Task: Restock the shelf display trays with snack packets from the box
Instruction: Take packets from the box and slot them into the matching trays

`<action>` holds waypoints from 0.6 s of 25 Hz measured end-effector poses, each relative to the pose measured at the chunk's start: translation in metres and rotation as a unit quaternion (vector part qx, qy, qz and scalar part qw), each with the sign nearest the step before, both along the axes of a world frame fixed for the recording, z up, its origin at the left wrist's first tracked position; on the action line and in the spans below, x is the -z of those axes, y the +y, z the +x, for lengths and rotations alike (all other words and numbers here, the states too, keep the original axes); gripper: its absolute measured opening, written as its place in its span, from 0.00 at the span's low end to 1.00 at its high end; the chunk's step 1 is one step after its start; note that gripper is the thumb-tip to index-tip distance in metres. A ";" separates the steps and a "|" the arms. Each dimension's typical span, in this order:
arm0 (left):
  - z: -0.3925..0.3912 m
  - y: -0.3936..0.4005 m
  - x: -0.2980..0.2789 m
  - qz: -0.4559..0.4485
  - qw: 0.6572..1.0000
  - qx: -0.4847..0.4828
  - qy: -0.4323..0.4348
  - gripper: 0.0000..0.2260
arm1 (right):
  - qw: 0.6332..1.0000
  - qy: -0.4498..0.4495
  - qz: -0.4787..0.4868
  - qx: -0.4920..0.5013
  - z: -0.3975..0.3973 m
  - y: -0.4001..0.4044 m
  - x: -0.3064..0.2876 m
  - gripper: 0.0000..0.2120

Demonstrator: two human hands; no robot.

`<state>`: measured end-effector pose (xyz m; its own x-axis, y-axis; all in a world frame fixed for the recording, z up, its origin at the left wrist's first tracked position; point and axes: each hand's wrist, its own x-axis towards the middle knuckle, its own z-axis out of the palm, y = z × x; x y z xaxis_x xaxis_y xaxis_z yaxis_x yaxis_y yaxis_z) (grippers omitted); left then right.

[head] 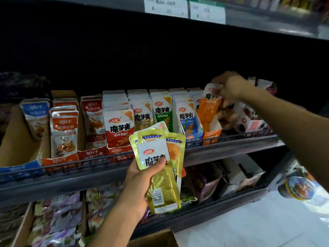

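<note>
My left hand [142, 177] grips a fanned stack of yellow-gold snack packets [160, 157] in front of the middle shelf. My right hand [229, 86] reaches to the right end of the row and pinches the top of an orange snack packet [209, 106], which stands tilted in the orange display tray [212, 134]. Beside it stand the blue tray [193, 139] and rows of green, yellow and red packets [119, 127]. A corner of the cardboard box [156, 238] shows at the bottom edge.
A wire rail [231, 138] runs along the shelf front. Red and blue trays of other snacks [64, 132] fill the left side. The lower shelf [204, 216] holds purple packets and opened cartons. Price labels [185, 7] hang on the upper shelf. White floor lies at the lower right.
</note>
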<state>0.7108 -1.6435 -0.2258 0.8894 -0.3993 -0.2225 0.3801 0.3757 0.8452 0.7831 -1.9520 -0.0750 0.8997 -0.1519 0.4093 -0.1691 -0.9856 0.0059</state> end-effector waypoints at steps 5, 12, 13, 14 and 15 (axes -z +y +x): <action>0.002 0.001 -0.003 0.001 1.000 0.008 0.004 0.21 | 0.996 0.042 -0.072 0.031 0.016 0.015 0.036 0.17; 0.006 0.007 -0.007 -0.032 0.999 -0.009 0.020 0.24 | 0.981 -0.174 0.079 0.035 -0.023 0.067 0.072 0.12; 0.005 0.007 -0.008 -0.038 0.999 -0.015 0.025 0.26 | 0.971 -0.190 0.142 -0.018 -0.044 0.092 0.077 0.06; 0.005 0.007 -0.009 -0.045 0.998 -0.023 0.030 0.27 | 0.959 -0.192 0.196 -0.069 -0.068 0.119 0.082 0.02; 0.004 0.007 -0.009 -0.052 0.998 -0.031 0.033 0.27 | 0.948 -0.187 0.231 -0.111 -0.093 0.144 0.089 0.02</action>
